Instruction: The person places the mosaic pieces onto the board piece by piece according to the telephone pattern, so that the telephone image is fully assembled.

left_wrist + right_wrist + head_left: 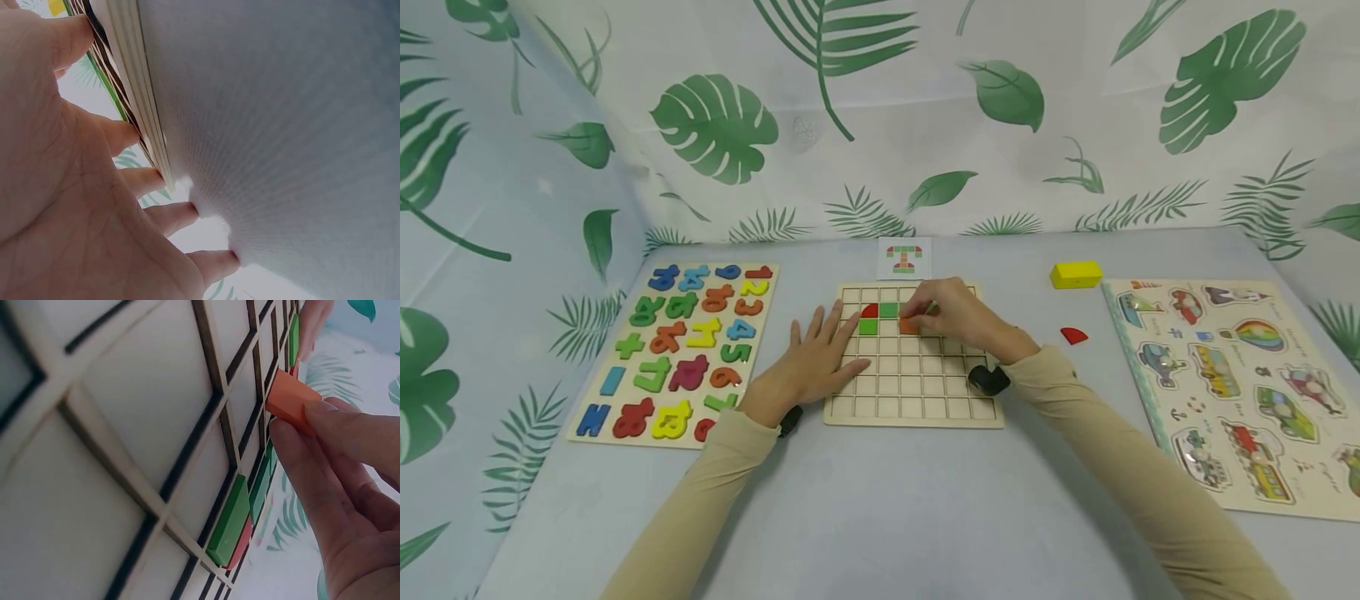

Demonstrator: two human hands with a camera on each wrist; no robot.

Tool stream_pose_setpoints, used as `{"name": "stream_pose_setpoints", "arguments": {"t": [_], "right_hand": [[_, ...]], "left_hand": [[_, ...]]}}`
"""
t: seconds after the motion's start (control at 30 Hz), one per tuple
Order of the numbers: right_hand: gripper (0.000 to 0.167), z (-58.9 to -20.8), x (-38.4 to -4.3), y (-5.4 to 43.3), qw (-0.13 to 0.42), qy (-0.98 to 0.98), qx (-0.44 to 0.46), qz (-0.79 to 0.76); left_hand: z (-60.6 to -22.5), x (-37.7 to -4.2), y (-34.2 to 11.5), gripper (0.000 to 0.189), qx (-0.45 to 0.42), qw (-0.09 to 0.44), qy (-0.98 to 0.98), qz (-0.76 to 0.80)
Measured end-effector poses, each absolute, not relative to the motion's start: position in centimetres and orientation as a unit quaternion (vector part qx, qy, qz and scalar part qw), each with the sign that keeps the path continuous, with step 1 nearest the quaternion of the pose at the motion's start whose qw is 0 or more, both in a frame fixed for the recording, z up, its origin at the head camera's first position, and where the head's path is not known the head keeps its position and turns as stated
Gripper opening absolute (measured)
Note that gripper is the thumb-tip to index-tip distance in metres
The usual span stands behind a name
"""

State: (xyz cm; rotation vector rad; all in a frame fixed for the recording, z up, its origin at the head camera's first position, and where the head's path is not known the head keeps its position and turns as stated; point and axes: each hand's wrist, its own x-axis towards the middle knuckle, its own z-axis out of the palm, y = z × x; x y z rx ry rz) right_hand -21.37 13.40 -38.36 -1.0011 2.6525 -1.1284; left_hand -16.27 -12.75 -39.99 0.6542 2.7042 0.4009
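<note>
Left grip (808, 367) lay over the board's left edge, fingers straight and spread, holding nothing. Placed red wedge (870, 310) and green squares (889, 310) sat between grips. Orange block (908, 326) was pinched at the left of right grip (953, 312), the nearer one, looking tilted over the board (910, 387); no clear long axis. Loose red wedge (1074, 336) lay farther right.

Number puzzle (628, 387); picture puzzle (1262, 369)
</note>
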Motion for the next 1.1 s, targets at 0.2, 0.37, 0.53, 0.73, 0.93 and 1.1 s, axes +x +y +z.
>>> {"name": "stream_pose_setpoints", "arguments": {"t": [0.2,0.37,0.53,0.73,0.93,1.1], "right_hand": [[0.014,-38.3,-21.4,13.5,0.045,0.867,-0.339,-0.362],[0.014,-38.3,-21.5,13.6,0.044,0.867,-0.351,-0.350],[0.015,-38.2,-21.6,13.6,0.048,0.866,-0.365,-0.338],[0.015,-38.0,-21.4,13.3,0.043,0.868,-0.376,-0.321],[0.015,-37.8,-21.2,12.8,0.033,0.878,-0.383,-0.285],[0.015,-37.6,-21.0,12.5,0.033,0.885,-0.384,-0.261]], "left_hand": [[-40.0,-16.3,-12.8,0.081,0.231,0.162,0.949,0.144],[-40.1,-16.3,-12.8,0.081,0.230,0.164,0.948,0.143],[-40.1,-16.3,-12.7,0.081,0.229,0.163,0.949,0.144],[-40.1,-16.3,-12.7,0.081,0.229,0.163,0.949,0.145],[-40.1,-16.3,-12.8,0.081,0.231,0.159,0.949,0.145],[-39.9,-16.2,-12.7,0.081,0.232,0.158,0.949,0.145]]}}
